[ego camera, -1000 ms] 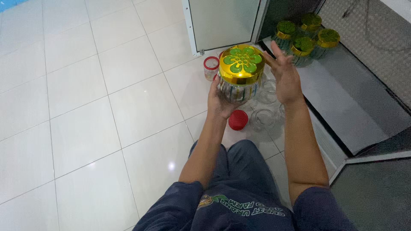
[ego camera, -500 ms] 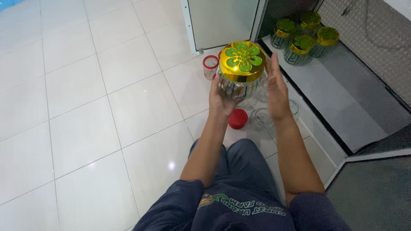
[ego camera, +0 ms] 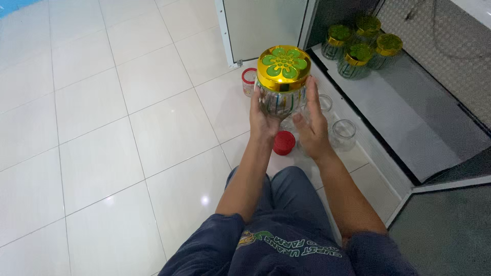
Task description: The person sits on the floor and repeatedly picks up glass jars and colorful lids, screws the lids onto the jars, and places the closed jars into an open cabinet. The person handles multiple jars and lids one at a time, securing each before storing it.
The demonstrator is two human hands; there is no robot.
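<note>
A clear ribbed glass jar (ego camera: pixel 280 102) with a gold lid bearing a green flower pattern (ego camera: pixel 283 65) is held up in front of me. My left hand (ego camera: pixel 263 116) grips its left side from below. My right hand (ego camera: pixel 312 122) rests flat against the jar's right side, fingers extended. Both forearms reach forward over my knees.
Several matching gold-lidded jars (ego camera: pixel 358 48) stand inside an open low cabinet (ego camera: pixel 409 107) at the right. On the white tile floor lie a red lid (ego camera: pixel 284 142), a small red-rimmed jar (ego camera: pixel 249 81) and lidless glass jars (ego camera: pixel 343 134). The cabinet door (ego camera: pixel 261 28) stands open behind.
My right hand came back from near the cabinet and closed in on the jar's right side. The jar shifted slightly left and up.
</note>
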